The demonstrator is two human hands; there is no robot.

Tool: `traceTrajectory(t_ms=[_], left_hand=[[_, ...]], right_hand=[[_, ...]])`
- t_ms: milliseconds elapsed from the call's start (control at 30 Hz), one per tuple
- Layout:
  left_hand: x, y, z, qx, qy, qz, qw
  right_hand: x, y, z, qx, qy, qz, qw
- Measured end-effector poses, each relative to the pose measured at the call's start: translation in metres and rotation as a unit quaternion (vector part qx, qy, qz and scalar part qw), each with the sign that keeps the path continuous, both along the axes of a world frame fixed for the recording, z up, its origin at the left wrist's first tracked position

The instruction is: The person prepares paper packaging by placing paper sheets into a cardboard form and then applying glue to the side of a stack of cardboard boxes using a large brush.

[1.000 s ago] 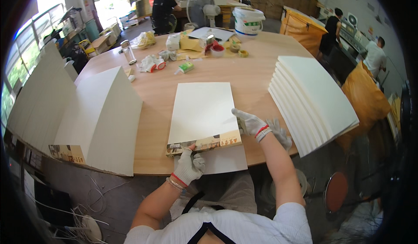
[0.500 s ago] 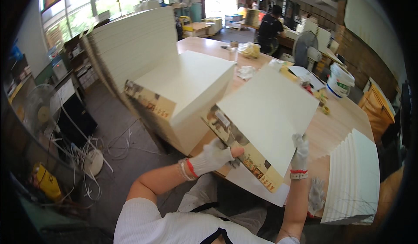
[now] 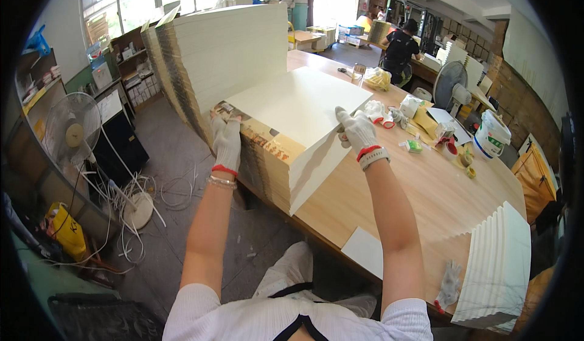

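The white board [image 3: 307,103] now sits atop the stack [image 3: 265,169] rather than held in the air, adding to it, left hand [image 3: 226,139] and right hand [image 3: 359,129] at its edges, fingers bent, any pinch unclear

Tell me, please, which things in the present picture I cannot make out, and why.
All in the head view:
Left hand: palm hidden by its own back.
Table under the middle stack: covered by that stack.
Sheet: right part hidden by the right forearm.
Bucket: print too small.
Co-worker: handwork too small.
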State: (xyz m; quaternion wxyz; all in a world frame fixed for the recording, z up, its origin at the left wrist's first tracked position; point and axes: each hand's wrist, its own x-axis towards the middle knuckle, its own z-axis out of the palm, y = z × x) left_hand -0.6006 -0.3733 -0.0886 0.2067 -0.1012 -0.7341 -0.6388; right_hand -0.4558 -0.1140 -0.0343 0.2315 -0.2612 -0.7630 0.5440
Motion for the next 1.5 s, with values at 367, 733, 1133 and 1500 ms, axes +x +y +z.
traceTrajectory(t_ms=[367,733,1133,1500], left_hand=[[-0.008,0.002,-0.003,0.003,0.026,-0.017,1.000],[0.236,0.054,-0.113,-0.309,0.287,-0.422,0.802],[0.281,0.078,-0.148,-0.423,0.190,-0.421,0.780],[0.508,0.311,0.047,-0.018,0.448,-0.756,0.477]], right_hand=[[0.021,0.014,-0.006,-0.050,0.030,0.075,0.995],[0.397,0.040,-0.150,-0.054,-0.212,-0.229,0.948],[0.439,0.010,-0.191,0.210,-0.083,-0.244,0.943],[0.551,-0.049,-0.056,0.514,-0.069,-0.300,0.801]])
